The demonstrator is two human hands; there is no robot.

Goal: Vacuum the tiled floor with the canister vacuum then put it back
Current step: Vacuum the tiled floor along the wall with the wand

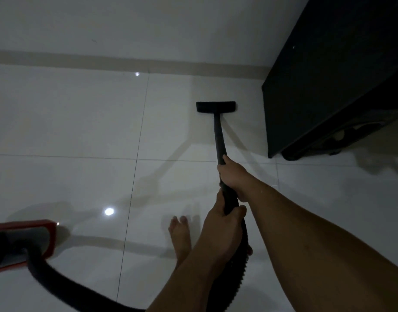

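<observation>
A black vacuum wand (219,136) runs forward to a flat black floor head (215,106) resting on the glossy white tiled floor (81,122). My right hand (235,179) grips the wand higher up, and my left hand (222,224) holds it just below, where the ribbed black hose (236,264) begins. The hose loops along the bottom to the red and grey canister (24,239) at the lower left, which is partly cut off by the frame edge.
A tall black cabinet (328,82) stands at the right, close to the floor head. A white wall with a beige skirting strip (103,60) runs across the back. My bare foot (180,237) is on the tile beside the hose.
</observation>
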